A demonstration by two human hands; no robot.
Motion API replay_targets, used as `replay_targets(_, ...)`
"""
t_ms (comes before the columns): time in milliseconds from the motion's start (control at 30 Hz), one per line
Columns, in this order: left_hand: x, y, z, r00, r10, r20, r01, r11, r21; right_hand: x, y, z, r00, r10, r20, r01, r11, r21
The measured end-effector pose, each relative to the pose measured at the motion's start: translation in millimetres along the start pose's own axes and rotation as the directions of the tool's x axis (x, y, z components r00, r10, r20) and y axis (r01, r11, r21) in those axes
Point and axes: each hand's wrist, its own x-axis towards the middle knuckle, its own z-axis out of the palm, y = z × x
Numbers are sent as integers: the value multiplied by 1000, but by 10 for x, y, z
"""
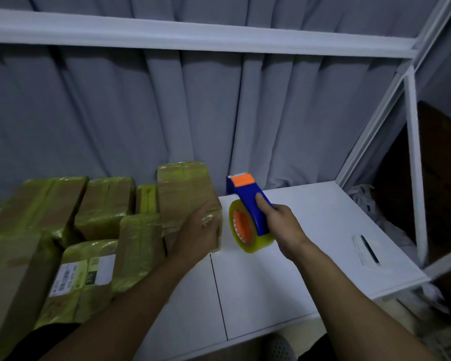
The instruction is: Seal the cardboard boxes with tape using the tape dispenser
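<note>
A small taped cardboard box (185, 188) stands at the left part of the white table (310, 243). My left hand (201, 235) lies on its near right side, fingers wrapped over the top edge. Just right of the box, my right hand (281, 222) grips the blue handle of the tape dispenser (248, 204), thumb on top. Its orange blade end points away from me, above the table. The yellowish tape roll (248, 230) with an orange core hangs on its left side.
Several cardboard boxes wrapped in yellowish tape (94, 230) are piled to the left, one bearing a white shipping label (81, 274). Grey curtains hang behind. A white metal frame (414, 165) rises at the right, with crumpled paper beyond it. The table has a slot (367, 250) near its right edge.
</note>
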Motion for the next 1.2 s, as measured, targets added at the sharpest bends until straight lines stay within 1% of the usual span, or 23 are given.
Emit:
replay_targets(33, -56, 59, 32, 993, -100, 59, 110, 976, -190, -24, -18, -5, 1000, 17, 6, -17, 993, 116)
replay_targets(67, -101, 78, 61, 974, -185, 130, 217, 927, -306, -54, -27, -4, 999, 35, 28, -41, 971, 237)
replay_targets(100, -161, 88, 80, 948, -241, 208, 306, 869, -388, -95, -25, 1, 996, 59, 63, -78, 932, 353)
replay_targets(133, -229, 116, 86, 924, -255, 284, 363, 816, -450, -143, -24, 5, 991, 83, 104, -121, 884, 452)
replay_targets(167, -277, 126, 89, 912, -230, 338, 382, 777, -500, -191, -16, 4, 985, 97, 144, -159, 832, 532)
replay_targets(233, -347, 124, 79, 906, -147, 397, 371, 729, -576, -302, -38, -19, 975, 104, 197, -209, 737, 643)
replay_targets(300, -404, 145, 49, 893, -83, 442, 377, 675, -634, -385, -48, -67, 965, 97, 245, -246, 660, 710)
replay_targets(333, -431, 175, 34, 883, -60, 466, 385, 661, -644, -418, -51, -89, 964, 104, 245, -252, 647, 720)
replay_targets(367, -448, 189, 35, 874, -51, 483, 392, 661, -640, -444, -34, -113, 966, 106, 236, -246, 659, 710)
replay_targets(433, -465, 184, 79, 878, -54, 476, 385, 672, -633, -440, 47, -167, 974, 109, 200, -215, 735, 643)
replay_targets(533, -450, 183, 211, 893, -117, 434, 379, 716, -587, -349, 242, -241, 985, 174, 9, -161, 887, 433)
replay_targets(600, -418, 162, 342, 901, -170, 399, 373, 773, -513, -271, 418, -256, 983, 160, -86, -129, 950, 284)
replay_targets(667, -367, 118, 499, 902, -230, 366, 389, 799, -458, -192, 625, -244, 986, 122, -111, -107, 985, 134)
replay_targets(733, -328, 42, 664, 890, -277, 363, 424, 796, -432, -105, 890, -223, 987, 140, -78, -138, 990, 24)
replay_targets(767, -313, 1, 740, 882, -288, 372, 435, 800, -413, -55, 1037, -221, 983, 172, -69, -173, 985, -13)
replay_targets(867, -242, -167, 940, 850, -320, 418, 482, 793, -374, 80, 1382, -236, 943, 321, -85, -324, 946, -18)
replay_targets(967, -171, -312, 1067, 822, -354, 447, 541, 731, -416, 227, 1650, -228, 913, 401, -79, -401, 916, 19)
replay_targets(1033, -101, -412, 1138, 827, -382, 412, 547, 717, -433, 321, 1771, -198, 902, 430, -38, -429, 903, 30)
replay_targets(1100, -38, -501, 1199, 839, -399, 370, 537, 718, -443, 368, 1782, -159, 889, 457, 34, -458, 885, 85)
replay_targets(1200, 31, -606, 1281, 846, -435, 309, 532, 740, -413, 403, 1762, -120, 866, 491, 95, -500, 848, 175)
